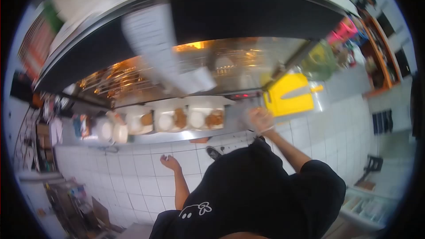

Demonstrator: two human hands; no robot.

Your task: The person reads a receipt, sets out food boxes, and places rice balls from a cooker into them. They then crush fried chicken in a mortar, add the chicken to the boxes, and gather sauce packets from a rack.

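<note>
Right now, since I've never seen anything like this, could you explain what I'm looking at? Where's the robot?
There's no robot here, just a person with two hands. The single picture comes from a camera worn on their head, looking forward and down, so their black shirt fills the bottom.

The left hand hangs over the tiled floor, with nothing visible in it. The right hand is at the metal counter; it's too blurred to tell whether it holds anything.

On the counter are open boxes with white mounds and brown food. Right of that hand lies a yellow board with what looks like a knife on it. Behind stands a lit glass cabinet.
</note>
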